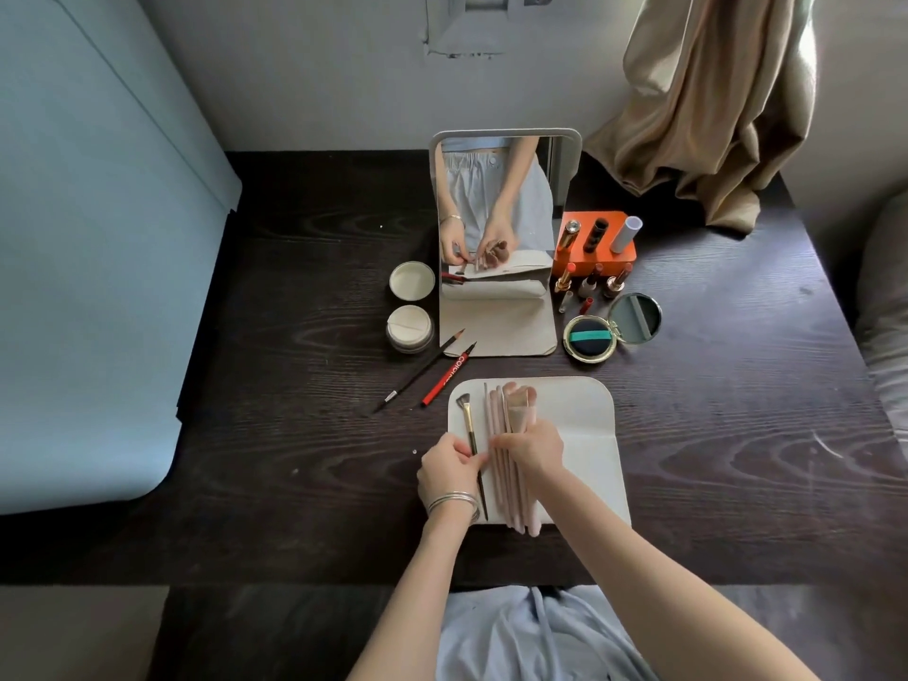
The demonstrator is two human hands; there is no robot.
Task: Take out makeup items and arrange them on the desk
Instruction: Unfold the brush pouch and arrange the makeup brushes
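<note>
Dark-wood desk [295,336] already carries powder jars [411,307], pencils [432,373], lipsticks [589,282] and compact [611,329] at upper centre. Brushes [508,449] remain bunched on the pouch [584,435], lower centre. Left grip [449,471] pinches one brush; right grip [533,452] clasps the bundle

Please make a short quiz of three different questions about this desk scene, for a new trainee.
1. True or false: the round compact beside the standing mirror is closed.
2. What does the right hand grip? A) pink brushes B) red pencil C) a lipstick
3. Fill in: the dark-handled brush lies on the white ____, by the left hand.

Key: 1 false, it is open; 2 A; 3 pouch.
</note>
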